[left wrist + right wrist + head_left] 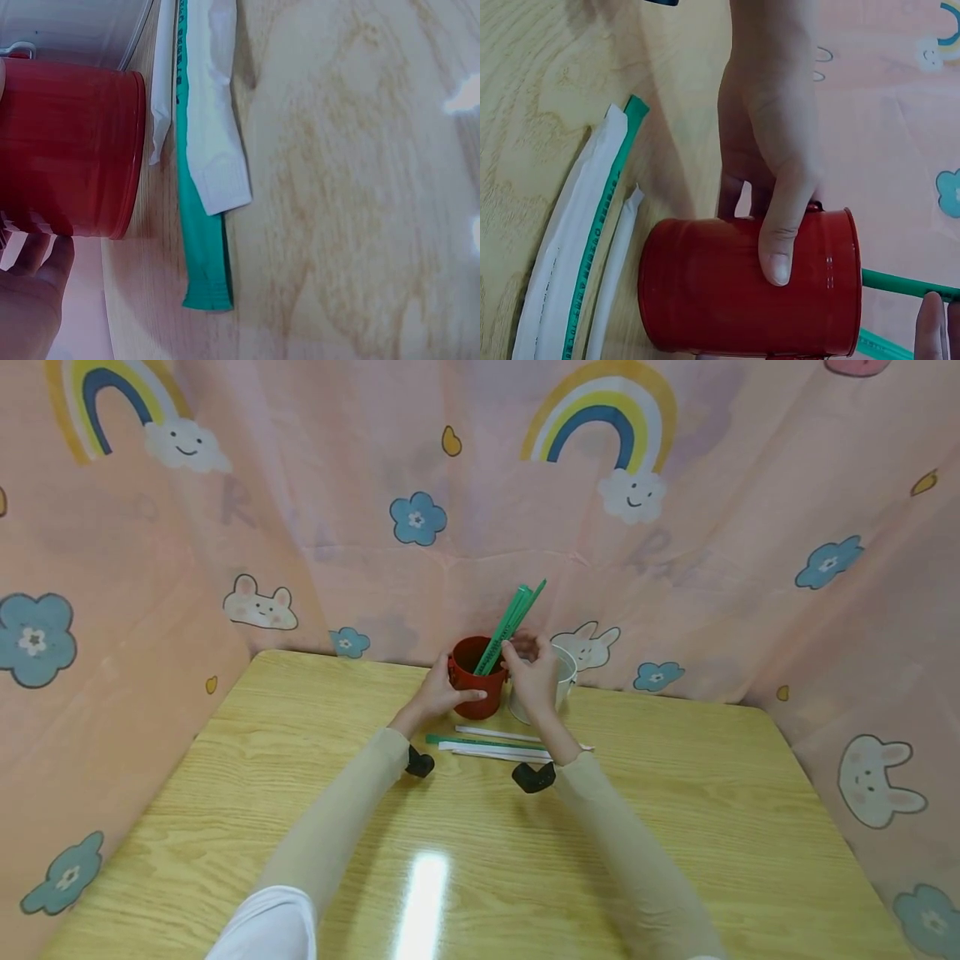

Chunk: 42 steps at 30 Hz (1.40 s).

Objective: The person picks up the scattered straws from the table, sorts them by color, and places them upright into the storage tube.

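Beige sleeves (330, 827), btm of frame; L hand (437, 693) grips red pail (491, 686), ctr; R hand (534, 681) by green packets (510, 620) leaning in it, can't tell if pinching; packets' dark print (491, 653) too small to read; faint "R" (237, 503) on curtain (337, 460), upper L

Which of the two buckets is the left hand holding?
The red bucket, which the left hand grips at its side; green packets rise from its mouth. The white bucket stands to its right.
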Tool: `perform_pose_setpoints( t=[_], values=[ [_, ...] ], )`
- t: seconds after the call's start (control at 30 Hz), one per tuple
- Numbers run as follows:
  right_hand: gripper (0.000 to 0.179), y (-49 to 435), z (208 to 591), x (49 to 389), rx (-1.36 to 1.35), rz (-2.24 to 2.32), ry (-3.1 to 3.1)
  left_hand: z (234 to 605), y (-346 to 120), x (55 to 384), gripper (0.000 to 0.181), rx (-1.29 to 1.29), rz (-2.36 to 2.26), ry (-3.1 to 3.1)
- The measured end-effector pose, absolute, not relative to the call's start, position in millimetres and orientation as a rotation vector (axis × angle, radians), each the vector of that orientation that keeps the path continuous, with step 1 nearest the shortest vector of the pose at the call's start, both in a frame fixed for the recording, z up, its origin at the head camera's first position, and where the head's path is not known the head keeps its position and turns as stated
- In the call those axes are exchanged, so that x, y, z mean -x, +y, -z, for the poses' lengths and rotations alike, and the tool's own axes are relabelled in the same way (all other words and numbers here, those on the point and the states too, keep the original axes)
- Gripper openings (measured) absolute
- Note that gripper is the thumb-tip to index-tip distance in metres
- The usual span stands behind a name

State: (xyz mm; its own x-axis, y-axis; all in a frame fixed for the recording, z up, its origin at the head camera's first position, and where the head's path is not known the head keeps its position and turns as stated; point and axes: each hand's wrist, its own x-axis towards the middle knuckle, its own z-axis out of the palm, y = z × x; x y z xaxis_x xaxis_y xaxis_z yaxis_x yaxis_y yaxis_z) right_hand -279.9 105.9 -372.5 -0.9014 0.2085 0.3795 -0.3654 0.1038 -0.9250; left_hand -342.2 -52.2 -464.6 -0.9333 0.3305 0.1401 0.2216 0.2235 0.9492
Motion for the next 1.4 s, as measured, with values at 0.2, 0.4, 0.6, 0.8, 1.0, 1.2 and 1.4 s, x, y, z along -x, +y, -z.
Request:
perform_pose_setpoints(
  t=[0.2,0.4,0.6,0.8,1.0,1.2,1.4],
  values=[
    [0.025,110.6,389.0,295.0,-0.128,-1.793,-2.021,463.1,-51.3,343.0,0.089,-0.551,-1.849,2.37],
    [0.02,112.2,395.6,294.7,-0.097,-1.744,-2.074,463.0,-51.9,341.5,0.089,-0.519,-1.824,2.376],
    [0.021,113.4,385.7,281.6,-0.1,-1.724,-2.09,463.7,-52.7,340.0,0.09,-0.553,-1.85,2.364],
    [0.02,112.3,370.5,261.2,-0.139,-1.648,-2.112,463.0,-51.7,337.0,0.089,-0.591,-1.863,2.377],
    [0.021,114.3,372.4,253.8,-0.206,-1.608,-2.132,448.4,-54.3,328.0,0.087,-0.522,-1.876,2.305],
    [0.02,125.2,391.6,261.3,-0.234,-1.553,-2.184,457.0,-51.9,333.1,0.086,-0.531,-1.87,2.332],
    [0.021,141.8,411.2,271.9,-0.222,-1.505,-2.264,464.2,-49.0,338.3,0.088,-0.518,-1.857,2.37]
  ],
)
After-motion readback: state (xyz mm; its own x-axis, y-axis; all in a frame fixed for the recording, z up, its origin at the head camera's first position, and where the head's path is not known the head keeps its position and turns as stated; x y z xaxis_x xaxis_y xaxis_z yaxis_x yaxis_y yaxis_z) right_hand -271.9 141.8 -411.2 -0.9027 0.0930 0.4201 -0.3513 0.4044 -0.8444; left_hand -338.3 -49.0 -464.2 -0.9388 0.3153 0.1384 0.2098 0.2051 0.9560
